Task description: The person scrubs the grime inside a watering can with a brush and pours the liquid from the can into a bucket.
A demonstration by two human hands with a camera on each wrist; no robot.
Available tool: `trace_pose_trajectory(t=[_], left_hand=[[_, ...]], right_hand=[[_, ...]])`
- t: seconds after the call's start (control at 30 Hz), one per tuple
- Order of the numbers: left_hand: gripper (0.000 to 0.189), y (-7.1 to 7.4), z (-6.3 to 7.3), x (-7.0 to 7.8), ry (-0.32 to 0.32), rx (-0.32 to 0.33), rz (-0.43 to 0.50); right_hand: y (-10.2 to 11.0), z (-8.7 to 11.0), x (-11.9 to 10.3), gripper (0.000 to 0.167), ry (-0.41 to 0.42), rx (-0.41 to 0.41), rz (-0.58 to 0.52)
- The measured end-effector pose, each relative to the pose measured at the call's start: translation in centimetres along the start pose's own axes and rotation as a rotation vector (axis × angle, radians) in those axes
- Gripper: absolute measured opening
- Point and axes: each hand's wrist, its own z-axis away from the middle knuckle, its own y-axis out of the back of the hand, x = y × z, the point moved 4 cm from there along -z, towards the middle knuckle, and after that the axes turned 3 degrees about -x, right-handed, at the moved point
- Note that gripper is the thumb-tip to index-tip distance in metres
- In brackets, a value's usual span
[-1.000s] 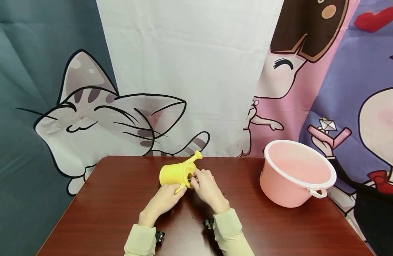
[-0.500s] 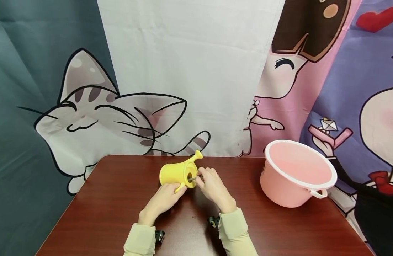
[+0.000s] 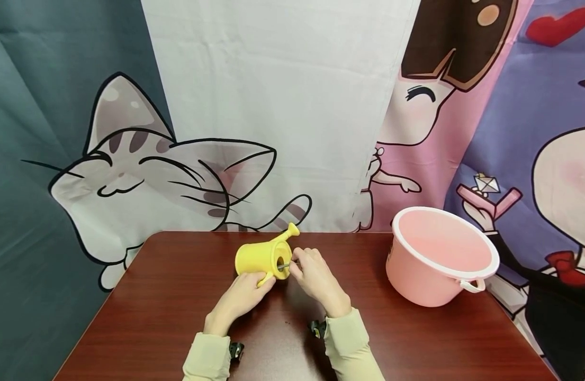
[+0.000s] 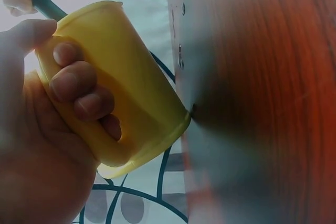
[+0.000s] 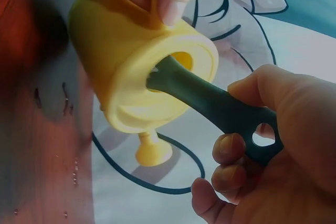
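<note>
My left hand (image 3: 242, 299) grips the handle of a yellow watering can (image 3: 254, 258), fingers curled through the loop. The can is tipped on its side, its round opening turned toward my right hand (image 3: 316, 278) and its spout pointing up to the back right. Between thumb and fingers my right hand holds a flat dark green handle (image 5: 205, 98) with a hole near its end. The far end of this handled tool goes into the can's opening, so its head is hidden and its kind does not show. In the left wrist view, the can's base edge is close to the table.
A pink basin (image 3: 423, 272) with a white rim stands on the right of the brown wooden table (image 3: 154, 317). Water drops (image 5: 74, 171) lie on the tabletop. Behind the table hangs a cartoon-printed cloth (image 3: 282, 106).
My right hand has drawn back a little to the right from the can's opening, showing more of the tool's handle. My left hand and the can stay nearly in place.
</note>
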Motion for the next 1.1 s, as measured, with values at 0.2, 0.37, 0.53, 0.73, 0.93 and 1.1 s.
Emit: trace_pose_trajectory(t=[0.2,0.37,0.53,0.73,0.93,1.1], left_hand=[[0.038,-0.2,0.1,-0.1,0.013,-0.001,-0.007],[0.039,-0.3,0.0,-0.2,0.004,0.012,-0.025],[0.039,-0.5,-0.1,-0.2,-0.001,0.023,-0.038],[0.039,-0.5,-0.2,0.0,-0.012,0.018,-0.051],[0.039,-0.2,-0.2,0.1,0.006,0.009,-0.012],[0.04,0.0,-0.1,0.1,0.021,-0.002,0.005]], right_hand=[[-1.3,0.0,0.1,0.004,0.002,-0.014,-0.009],[-2.3,-0.2,0.3,0.004,0.008,-0.016,-0.011],[-3.3,-0.3,0.6,0.003,0.027,-0.025,-0.023],[-3.8,-0.3,0.9,0.004,0.023,-0.027,-0.041],[-3.3,-0.4,1.0,0.003,0.018,-0.029,-0.041],[-2.6,-0.5,0.8,0.002,0.031,-0.024,-0.022]])
